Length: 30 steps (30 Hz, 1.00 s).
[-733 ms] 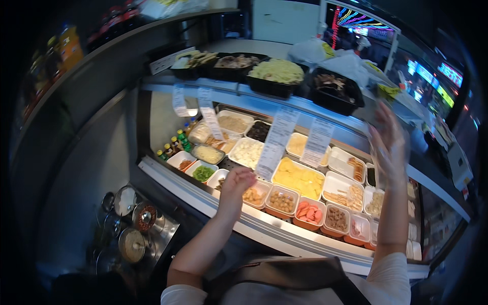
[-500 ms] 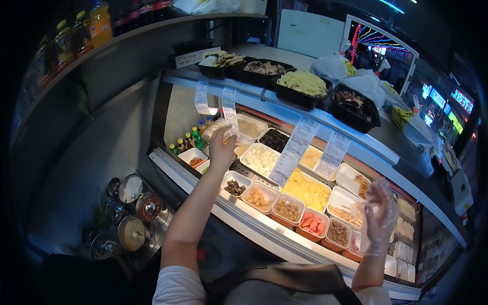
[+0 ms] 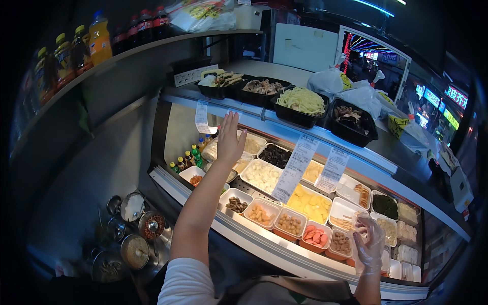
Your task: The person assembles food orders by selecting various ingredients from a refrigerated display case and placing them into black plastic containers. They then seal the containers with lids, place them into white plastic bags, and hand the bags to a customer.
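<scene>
the left hand (image 3: 230,140) is raised with its fingers (image 3: 230,122) spread wide and holding nothing, just beside a white paper slip (image 3: 202,117) that hangs from the front edge of the counter (image 3: 356,150) above the chilled display. the right hand (image 3: 369,243), in a thin clear glove, hovers low over the small tubs (image 3: 339,243) at the front row, fingers loosely curled and narrow, gripping nothing that can be seen. black trays of noodles (image 3: 302,101) stand on the counter; two longer slips (image 3: 295,168) hang further right.
</scene>
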Available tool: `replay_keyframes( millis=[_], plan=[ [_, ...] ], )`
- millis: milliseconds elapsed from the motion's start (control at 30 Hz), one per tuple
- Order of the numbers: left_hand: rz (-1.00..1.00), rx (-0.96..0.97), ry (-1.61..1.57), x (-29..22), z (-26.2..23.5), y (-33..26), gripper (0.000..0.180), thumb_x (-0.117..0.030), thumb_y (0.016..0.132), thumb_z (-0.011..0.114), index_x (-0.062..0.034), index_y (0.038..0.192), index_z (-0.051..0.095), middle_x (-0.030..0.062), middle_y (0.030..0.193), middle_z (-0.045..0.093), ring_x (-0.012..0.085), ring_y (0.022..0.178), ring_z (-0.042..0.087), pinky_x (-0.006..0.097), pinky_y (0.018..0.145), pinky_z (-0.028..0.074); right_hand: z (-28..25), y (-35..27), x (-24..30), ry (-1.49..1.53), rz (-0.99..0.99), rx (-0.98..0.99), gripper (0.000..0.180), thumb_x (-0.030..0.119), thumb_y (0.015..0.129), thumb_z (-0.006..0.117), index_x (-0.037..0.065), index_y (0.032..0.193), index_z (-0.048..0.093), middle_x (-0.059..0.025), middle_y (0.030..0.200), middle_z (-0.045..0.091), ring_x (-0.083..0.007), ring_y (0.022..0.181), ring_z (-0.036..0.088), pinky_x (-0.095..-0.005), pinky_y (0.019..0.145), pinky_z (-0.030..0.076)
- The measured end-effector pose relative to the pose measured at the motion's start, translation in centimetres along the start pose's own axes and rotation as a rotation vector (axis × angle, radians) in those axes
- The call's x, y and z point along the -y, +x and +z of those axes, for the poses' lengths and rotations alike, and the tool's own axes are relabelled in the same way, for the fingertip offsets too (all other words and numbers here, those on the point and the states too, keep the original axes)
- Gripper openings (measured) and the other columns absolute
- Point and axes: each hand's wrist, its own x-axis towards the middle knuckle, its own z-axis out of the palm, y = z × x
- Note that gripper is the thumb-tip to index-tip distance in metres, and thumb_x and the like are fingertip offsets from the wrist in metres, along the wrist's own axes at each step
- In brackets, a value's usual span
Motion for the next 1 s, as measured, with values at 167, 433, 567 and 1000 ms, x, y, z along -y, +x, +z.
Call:
replay_keyframes(
  millis=[167,433,567,1000],
  plan=[
    [0.032,-0.001,0.008,0.7,-0.6,0.7,0.060,-0.028,0.091,0.055,-0.0032,0.141,0.034,0.0177,0.148,0.029,0.0326,0.139,0.022,0.045,0.112,0.019,1.0,0.1,-0.2,0.038,0.004,0.036,0.033,0.012,0.077,0.069,0.006,0.109,0.061,-0.0108,0.104,0.062,-0.0204,0.086,0.062,-0.0301,0.068,0.049],
    [0.031,-0.328,-0.068,0.1,-2.1,1.8,0.047,-0.017,0.084,0.064,-0.0042,0.126,0.048,0.0189,0.126,0.046,0.0371,0.120,0.041,0.045,0.100,0.033,1.6,0.2,0.3,0.021,-0.017,0.033,0.036,0.006,0.073,0.068,0.006,0.109,0.061,-0.0101,0.103,0.062,-0.0199,0.086,0.061,-0.0288,0.068,0.048],
    [-0.345,-0.544,-0.428,2.3,-4.3,7.9,0.059,-0.023,0.085,0.065,-0.0037,0.134,0.039,0.0208,0.128,0.045,0.0357,0.119,0.042,0.042,0.100,0.034,1.6,0.1,0.1,0.094,0.071,0.083,0.036,0.002,0.073,0.068,0.002,0.108,0.060,-0.0132,0.101,0.061,-0.0229,0.088,0.060,-0.0335,0.078,0.047],
    [-0.705,-0.209,-0.637,8.1,-6.8,15.0,0.077,-0.017,0.072,0.065,0.0044,0.138,0.033,0.0207,0.130,0.048,0.0299,0.116,0.049,0.035,0.095,0.038,1.6,-0.7,-1.7,0.180,0.187,0.098,0.034,0.002,0.075,0.071,0.002,0.107,0.061,-0.0105,0.097,0.061,-0.0192,0.089,0.059,-0.0315,0.080,0.047]
  ],
)
